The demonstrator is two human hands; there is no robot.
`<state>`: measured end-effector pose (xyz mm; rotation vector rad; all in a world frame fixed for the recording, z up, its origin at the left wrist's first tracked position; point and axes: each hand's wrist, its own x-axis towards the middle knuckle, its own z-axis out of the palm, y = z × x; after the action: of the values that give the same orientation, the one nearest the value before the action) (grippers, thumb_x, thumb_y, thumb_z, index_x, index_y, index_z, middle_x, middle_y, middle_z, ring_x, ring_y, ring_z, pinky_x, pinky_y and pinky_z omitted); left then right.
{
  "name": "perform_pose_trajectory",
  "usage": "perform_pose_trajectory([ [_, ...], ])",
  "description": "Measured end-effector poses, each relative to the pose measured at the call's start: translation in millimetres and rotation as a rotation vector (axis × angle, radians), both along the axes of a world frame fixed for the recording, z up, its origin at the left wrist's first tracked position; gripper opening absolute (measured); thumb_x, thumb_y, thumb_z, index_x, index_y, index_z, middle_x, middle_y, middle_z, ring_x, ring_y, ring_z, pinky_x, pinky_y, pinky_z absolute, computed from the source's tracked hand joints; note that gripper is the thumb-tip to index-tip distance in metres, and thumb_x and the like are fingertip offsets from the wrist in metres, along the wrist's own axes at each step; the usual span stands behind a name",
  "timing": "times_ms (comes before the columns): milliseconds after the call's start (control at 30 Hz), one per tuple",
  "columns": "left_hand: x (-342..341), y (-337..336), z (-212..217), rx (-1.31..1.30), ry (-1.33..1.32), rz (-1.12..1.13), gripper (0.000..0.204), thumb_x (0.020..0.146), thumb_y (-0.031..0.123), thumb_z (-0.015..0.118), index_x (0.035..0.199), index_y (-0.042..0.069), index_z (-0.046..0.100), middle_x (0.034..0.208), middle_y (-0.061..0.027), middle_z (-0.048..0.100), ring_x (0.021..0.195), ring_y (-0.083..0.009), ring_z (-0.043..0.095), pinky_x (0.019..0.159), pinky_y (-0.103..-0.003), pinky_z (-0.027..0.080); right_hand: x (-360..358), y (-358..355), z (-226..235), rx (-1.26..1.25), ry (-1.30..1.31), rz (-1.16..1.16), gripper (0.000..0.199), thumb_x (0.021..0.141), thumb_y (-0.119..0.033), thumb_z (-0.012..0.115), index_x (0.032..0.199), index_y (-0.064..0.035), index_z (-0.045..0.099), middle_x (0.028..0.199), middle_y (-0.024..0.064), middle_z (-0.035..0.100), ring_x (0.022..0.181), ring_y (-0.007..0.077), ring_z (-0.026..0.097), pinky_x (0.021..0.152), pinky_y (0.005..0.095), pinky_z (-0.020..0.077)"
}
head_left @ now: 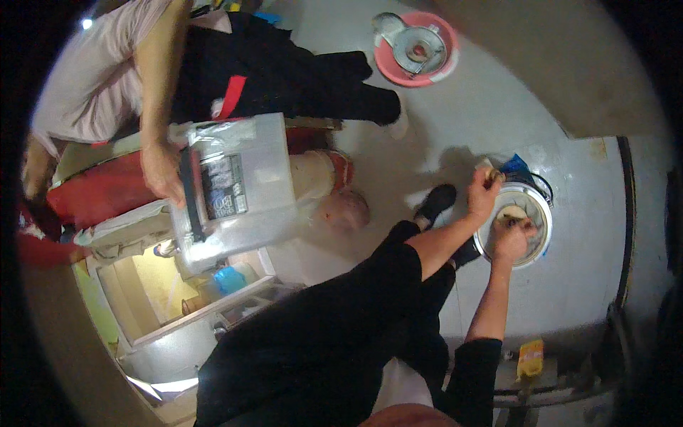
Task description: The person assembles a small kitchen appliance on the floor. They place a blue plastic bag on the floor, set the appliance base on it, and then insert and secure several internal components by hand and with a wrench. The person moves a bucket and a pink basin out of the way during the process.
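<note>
A round container [547, 226] with a bright metal rim stands on the floor at the right. My left hand [484, 193] is curled closed at its upper left rim; what the fingers hold, if anything, is hidden. My right hand [511, 242] reaches over the opening, its fingers bent together beside a pale rounded piece [511, 213]. Too little shows to name that piece or tell whether the right fingers grip it. Blue material [517, 168] lies behind the container.
At the left, another person's hand [162, 173] rests on a clear plastic box [270, 167]. Below is an open compartment with a blue bag [229, 280]. A pink basin [452, 39] holding metalware sits far off. A yellow package [530, 359] is near the lower right.
</note>
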<state>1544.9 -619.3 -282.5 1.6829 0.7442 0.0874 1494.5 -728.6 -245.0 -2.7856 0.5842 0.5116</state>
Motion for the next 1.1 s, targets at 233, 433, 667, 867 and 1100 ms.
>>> perform_pose_trajectory([
  [233, 9, 10, -3, 0.145, -0.013, 0.004, 0.027, 0.085, 0.01, 0.072, 0.106, 0.002, 0.058, 0.097, -0.0069, 0.064, 0.087, -0.0157, 0.061, 0.08, -0.031, 0.05, 17, -13, -1, 0.242, 0.148, 0.274, 0.06, 0.073, -0.04, 0.076, 0.113, 0.0032, 0.062, 0.123, 0.0222, 0.044, 0.086, 0.035, 0.066, 0.075, 0.0436, 0.0564],
  [433, 7, 11, -3, -0.187, -0.191, -0.004, 0.029, 0.089, 0.006, 0.067, 0.113, -0.002, 0.052, 0.103, -0.008, 0.064, 0.093, -0.0152, 0.062, 0.085, -0.028, 0.049, 6, 15, 1, 0.128, -0.103, -0.091, 0.087, 0.065, -0.041, 0.08, 0.126, 0.0099, 0.044, 0.116, 0.0209, 0.044, 0.075, 0.0363, 0.066, 0.066, 0.0434, 0.0565],
  [667, 7, 2, 6, -0.133, -0.132, 0.017, 0.031, 0.088, 0.006, 0.068, 0.114, -0.003, 0.052, 0.102, -0.008, 0.064, 0.091, -0.0151, 0.062, 0.082, -0.029, 0.051, 12, -17, -3, 0.221, -0.002, 0.191, 0.083, 0.065, -0.039, 0.079, 0.123, 0.0093, 0.045, 0.117, 0.0203, 0.043, 0.076, 0.0377, 0.066, 0.068, 0.0444, 0.0562],
  [867, 6, 4, 3, -0.119, -0.126, -0.002, 0.029, 0.088, 0.007, 0.068, 0.112, -0.002, 0.054, 0.099, -0.0064, 0.063, 0.089, -0.0137, 0.061, 0.08, -0.028, 0.05, 10, 27, -6, 0.178, -0.076, -0.333, 0.092, 0.07, -0.046, 0.078, 0.136, 0.0022, 0.038, 0.125, 0.0205, 0.039, 0.103, 0.0382, 0.06, 0.075, 0.0452, 0.056],
  [1100, 7, 5, -4, -0.153, -0.152, -0.006, 0.028, 0.089, 0.009, 0.068, 0.111, -0.002, 0.054, 0.097, -0.0065, 0.064, 0.09, -0.0148, 0.061, 0.081, -0.028, 0.049, 18, 15, -16, 0.182, 0.034, -0.027, 0.071, 0.071, -0.042, 0.077, 0.117, 0.0053, 0.052, 0.119, 0.0231, 0.042, 0.08, 0.0384, 0.065, 0.065, 0.0464, 0.0567],
])
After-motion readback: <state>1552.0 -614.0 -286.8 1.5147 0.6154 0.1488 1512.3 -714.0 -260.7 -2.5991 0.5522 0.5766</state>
